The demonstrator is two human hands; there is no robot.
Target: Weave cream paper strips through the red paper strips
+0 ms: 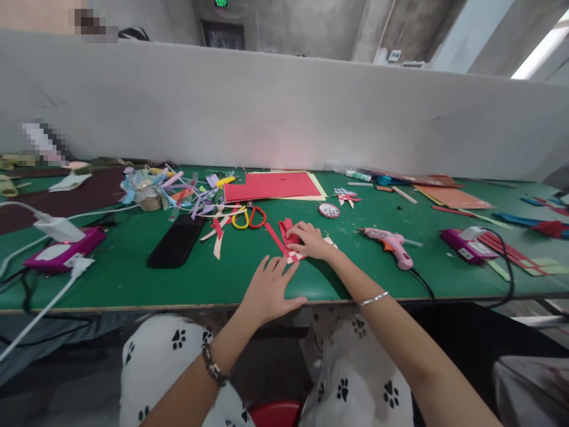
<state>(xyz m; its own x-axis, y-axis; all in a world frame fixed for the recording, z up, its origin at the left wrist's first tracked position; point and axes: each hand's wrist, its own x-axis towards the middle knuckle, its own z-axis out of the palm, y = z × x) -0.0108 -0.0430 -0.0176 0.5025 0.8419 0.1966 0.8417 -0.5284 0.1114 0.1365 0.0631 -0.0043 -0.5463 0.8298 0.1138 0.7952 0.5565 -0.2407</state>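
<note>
Woven red and white paper strips (293, 257) lie on the green table in front of me, their weave forming a small checkered patch. Over them is my right hand (309, 240), its fingers bent and closed on a red paper strip (285, 226); the fingertips are partly hidden. My left hand (272, 290) rests near the table's front edge, palm down, fingers spread and holding nothing. Its fingertips come close to the lower left of the woven piece. Another red strip (275, 238) sticks out toward the upper left.
Scissors (249, 217), red sheets (275, 185) and paper scraps (217, 234) lie beyond my hands. A black phone (176, 242) is at left, with a purple power strip (66, 249). At right are a pink glue gun (391, 243), a round tin (329, 210) and another power strip (466, 245).
</note>
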